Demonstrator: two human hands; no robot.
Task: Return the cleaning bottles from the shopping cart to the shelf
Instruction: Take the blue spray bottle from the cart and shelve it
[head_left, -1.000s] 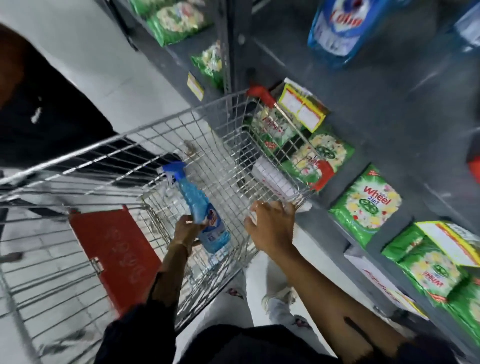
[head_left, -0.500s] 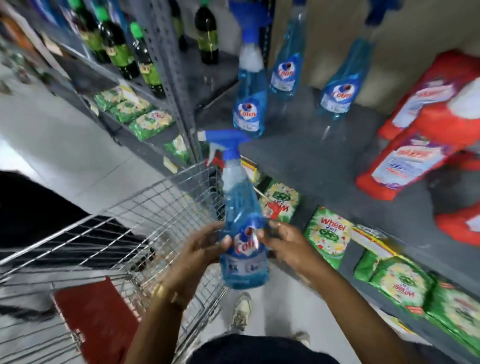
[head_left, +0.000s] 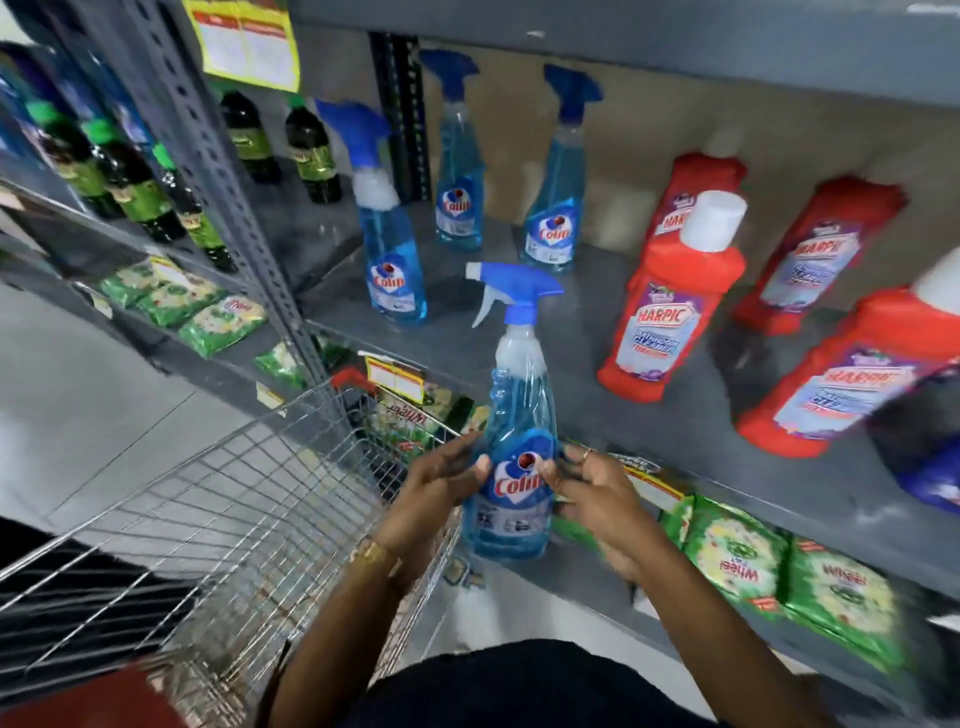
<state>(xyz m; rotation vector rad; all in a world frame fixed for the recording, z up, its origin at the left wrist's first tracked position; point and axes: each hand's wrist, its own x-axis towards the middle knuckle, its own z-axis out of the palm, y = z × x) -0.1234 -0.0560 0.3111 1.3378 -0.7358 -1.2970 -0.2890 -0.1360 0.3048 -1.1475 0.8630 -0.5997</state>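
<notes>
I hold a blue Colin spray bottle (head_left: 517, 441) upright in front of the grey shelf (head_left: 587, 332), its blue trigger head pointing left. My left hand (head_left: 441, 480) grips its lower left side and my right hand (head_left: 592, 488) holds its lower right side. Three more Colin spray bottles (head_left: 392, 249) stand on the shelf behind it. The wire shopping cart (head_left: 218, 509) is at the lower left, below my left arm.
Red Harpic bottles (head_left: 670, 296) stand on the right part of the shelf. Dark green-capped bottles (head_left: 130, 182) fill the bay to the left. Green detergent packets (head_left: 779, 561) lie on the lower shelf. A slotted grey upright (head_left: 228, 171) divides the bays.
The bottle came out of the cart in my left hand, my right hand joined it, and both have raised it to shelf height.
</notes>
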